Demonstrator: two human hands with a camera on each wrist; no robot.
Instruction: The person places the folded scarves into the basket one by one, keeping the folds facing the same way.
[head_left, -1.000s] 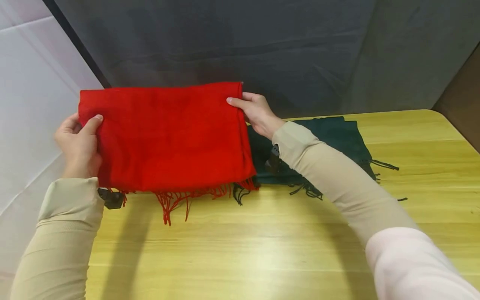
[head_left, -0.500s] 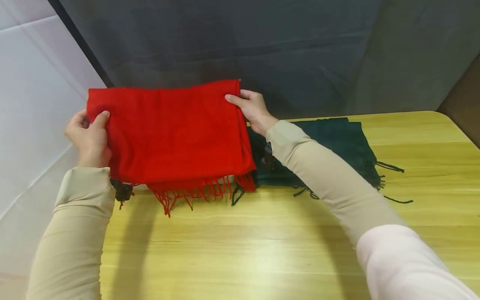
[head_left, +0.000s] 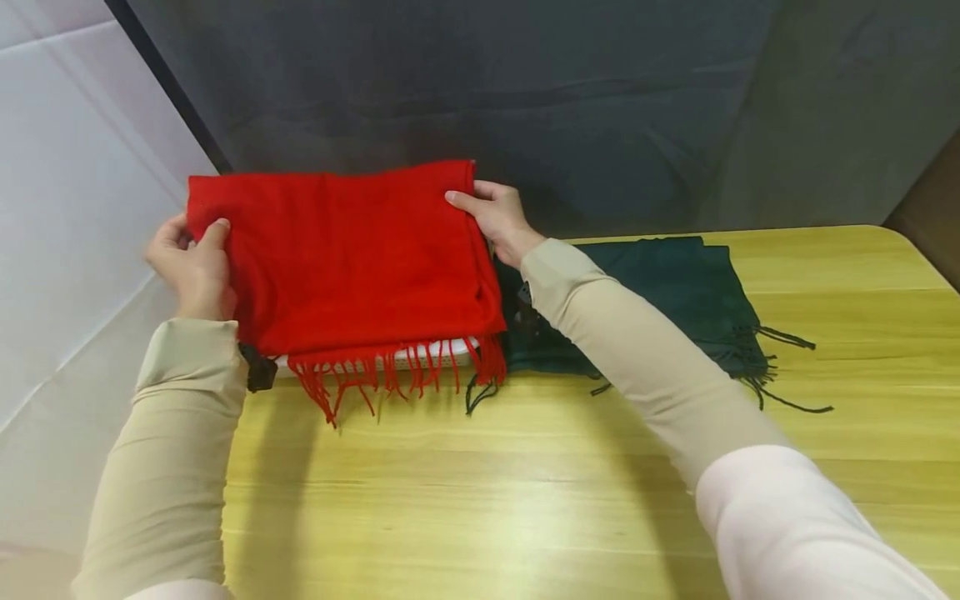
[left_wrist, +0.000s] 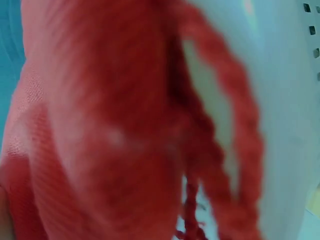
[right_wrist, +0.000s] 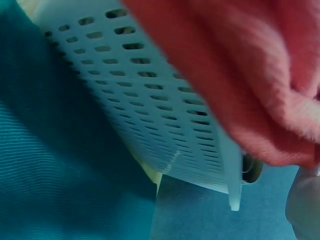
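Note:
A folded red scarf (head_left: pixel 345 258) with a fringe hangs spread between both hands in the head view. My left hand (head_left: pixel 197 262) grips its left side, thumb on the front and fingers behind. On the upper right corner, my right hand (head_left: pixel 501 218) pinches the folded layers in the same way. Below the scarf's lower edge shows the rim of a white perforated basket (head_left: pixel 459 348), most of it hidden by the cloth. The right wrist view has red cloth (right_wrist: pixel 240 80) overlapping the basket's side wall (right_wrist: pixel 172 145). Close red folds (left_wrist: pixel 110 125) fill much of the left wrist view.
To the right of the basket a folded dark green scarf (head_left: pixel 652 279) lies on the wooden table (head_left: pixel 465 492), its fringe pointing right and forward. A grey curtain (head_left: pixel 570 108) stands behind the table, and a white panel (head_left: pixel 67 208) rises at the left.
The two hands have come slightly closer together, and the scarf's lower edge sits higher in the head view. More of the white basket's front shows beneath the fringe. Both hands keep their hold.

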